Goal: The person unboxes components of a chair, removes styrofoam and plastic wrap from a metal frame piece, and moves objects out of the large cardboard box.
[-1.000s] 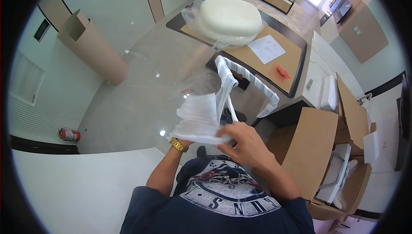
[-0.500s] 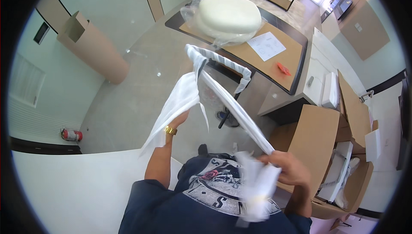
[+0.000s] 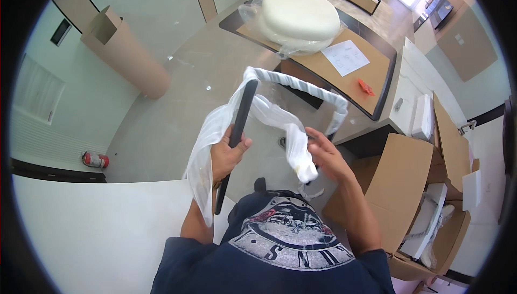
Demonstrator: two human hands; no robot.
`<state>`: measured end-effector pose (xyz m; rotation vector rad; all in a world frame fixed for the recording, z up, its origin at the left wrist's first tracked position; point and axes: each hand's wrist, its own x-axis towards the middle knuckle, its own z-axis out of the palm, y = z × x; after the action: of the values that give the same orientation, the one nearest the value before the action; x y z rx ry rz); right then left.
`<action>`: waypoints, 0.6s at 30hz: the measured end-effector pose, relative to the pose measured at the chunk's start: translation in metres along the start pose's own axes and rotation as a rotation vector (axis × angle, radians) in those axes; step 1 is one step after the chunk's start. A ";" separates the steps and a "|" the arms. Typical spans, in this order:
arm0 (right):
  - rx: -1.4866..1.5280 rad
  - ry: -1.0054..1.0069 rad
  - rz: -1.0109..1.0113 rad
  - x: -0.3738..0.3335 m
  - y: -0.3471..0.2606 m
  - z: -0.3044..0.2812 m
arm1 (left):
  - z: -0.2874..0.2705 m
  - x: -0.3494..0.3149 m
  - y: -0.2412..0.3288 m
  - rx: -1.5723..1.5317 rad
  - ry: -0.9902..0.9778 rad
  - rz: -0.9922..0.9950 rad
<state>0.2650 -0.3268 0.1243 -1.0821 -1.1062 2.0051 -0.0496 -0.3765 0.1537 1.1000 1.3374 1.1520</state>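
Observation:
A black U-shaped metal frame (image 3: 246, 108) stands tilted in front of me, its crossbar and far corner still wound in white foam wrap (image 3: 299, 151). My left hand (image 3: 229, 154) is closed around the bare black leg on the left. Loose wrap drapes over that wrist and hangs beside the leg. My right hand (image 3: 328, 156) is at the right of the frame, its fingertips against the bunched, dangling wrap; the exact grip is partly hidden. The other leg passes behind this hand.
An oval white cushioned piece (image 3: 300, 19) in clear plastic lies on a cardboard-covered table, with a paper sheet (image 3: 345, 57) and an orange object (image 3: 366, 87). Open cardboard boxes (image 3: 398, 173) stand at right. A white surface (image 3: 107, 224) is at lower left, a cardboard roll (image 3: 126, 54) beyond.
The wrap has come away from the left leg, baring black metal. My left hand now grips that leg. My right hand has moved up and forward, and the wrap hangs slack.

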 end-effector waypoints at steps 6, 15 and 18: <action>-1.104 0.263 -0.817 -0.017 -0.124 0.076 | 0.016 -0.020 0.014 0.190 -0.125 0.016; -1.986 -0.231 -0.570 0.027 -0.147 0.128 | 0.053 -0.020 -0.015 0.498 -0.149 0.385; -1.922 -0.338 -0.737 0.042 -0.146 0.131 | 0.049 -0.013 -0.016 0.756 -0.146 0.381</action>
<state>0.1482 -0.2753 0.2782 -0.6628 -3.0730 0.0445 0.0002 -0.3884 0.1376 2.0112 1.5270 0.7978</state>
